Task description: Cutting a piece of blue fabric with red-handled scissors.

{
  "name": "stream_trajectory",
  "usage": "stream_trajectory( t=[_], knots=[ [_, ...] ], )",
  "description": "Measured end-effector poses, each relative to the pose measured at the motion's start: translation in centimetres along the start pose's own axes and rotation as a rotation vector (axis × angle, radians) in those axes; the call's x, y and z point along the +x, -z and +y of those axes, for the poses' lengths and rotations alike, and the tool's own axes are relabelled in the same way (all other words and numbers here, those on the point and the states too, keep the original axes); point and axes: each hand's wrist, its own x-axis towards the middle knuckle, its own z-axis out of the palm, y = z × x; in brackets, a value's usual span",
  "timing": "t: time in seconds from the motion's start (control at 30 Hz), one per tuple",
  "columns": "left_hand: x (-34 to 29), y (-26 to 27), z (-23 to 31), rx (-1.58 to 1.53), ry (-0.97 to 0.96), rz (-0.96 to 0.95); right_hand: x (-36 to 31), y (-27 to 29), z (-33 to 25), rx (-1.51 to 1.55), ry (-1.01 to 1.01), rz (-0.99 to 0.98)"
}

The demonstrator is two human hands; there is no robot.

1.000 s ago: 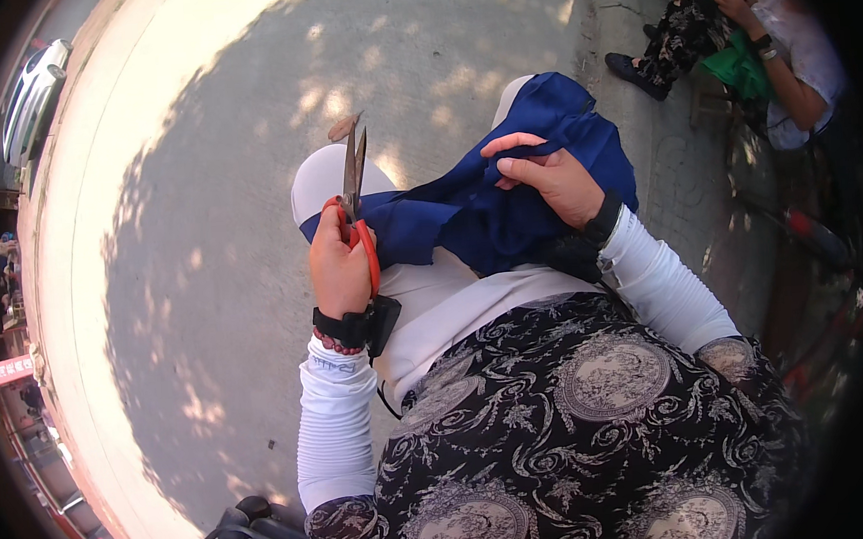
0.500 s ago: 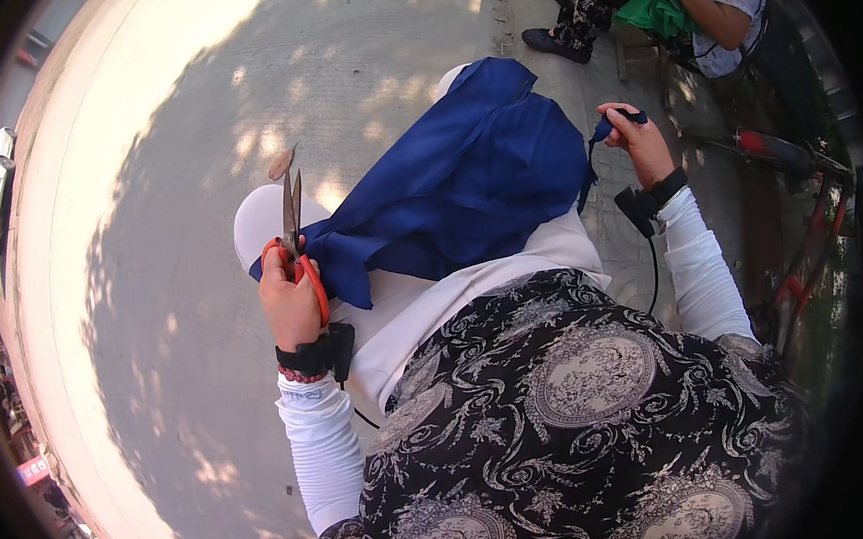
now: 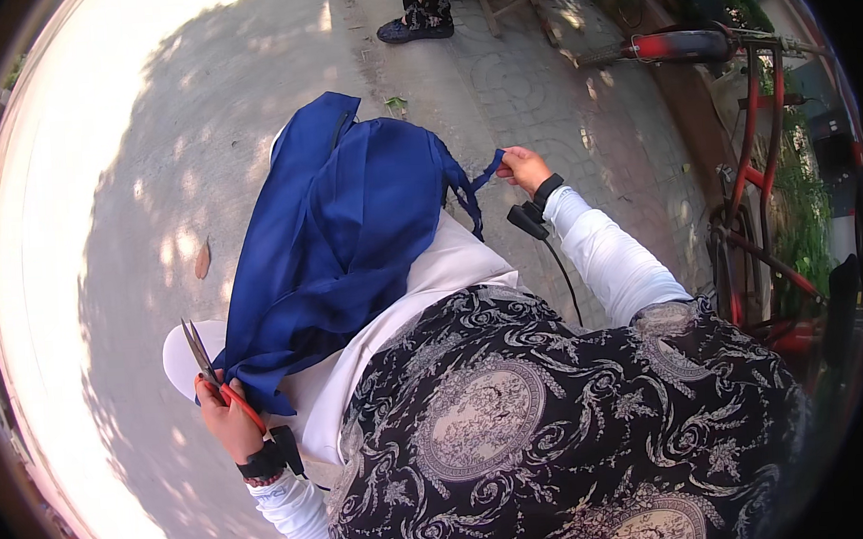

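A dark blue cloth [image 3: 327, 226] lies rumpled across my lap, over white trousers. My left hand [image 3: 233, 426] is closed on a pair of scissors [image 3: 199, 348] with red handles. The blades point away from me, a little apart, and a corner of the cloth lies against the fingers of that hand. Off to the right, my right hand [image 3: 527, 170] pinches the end of a narrow blue strip [image 3: 486, 170]. It stretches from my fingertips toward the cloth's right edge, where more loose strip dangles. Whether the strip is joined to the cloth cannot be made out.
A red bicycle-like frame [image 3: 753, 170] stands at the right. Ahead, another person's leg and dark shoe [image 3: 417, 28] show beside a wooden stool [image 3: 515, 6]. Pavement [image 3: 149, 284] lies in dappled shade, with a dry leaf [image 3: 202, 261] on it.
The whole view has swung to the right, bringing more of the bicycle frame in. The strip in my right hand, bunched before, now stretches toward the cloth. My left hand keeps the scissors.
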Motion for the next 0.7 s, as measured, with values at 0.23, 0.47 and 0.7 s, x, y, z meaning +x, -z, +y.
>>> stream_trajectory(
  t=[0.23, 0.47, 0.7],
  knots=[
    [-0.7, 0.2, 1.1, 0.175, -0.027, 0.037, 6.4, 4.4, 7.1, 0.017, -0.041, 0.141],
    [-2.6, 0.9, 3.3, 0.327, 0.047, 0.098, 5.3, 0.1, 10.7, -0.009, -0.227, 0.030],
    [-2.3, 0.2, 2.5, 0.176, 0.096, 0.129, 5.3, -3.2, 10.9, -0.127, -0.302, -0.272]
  ],
)
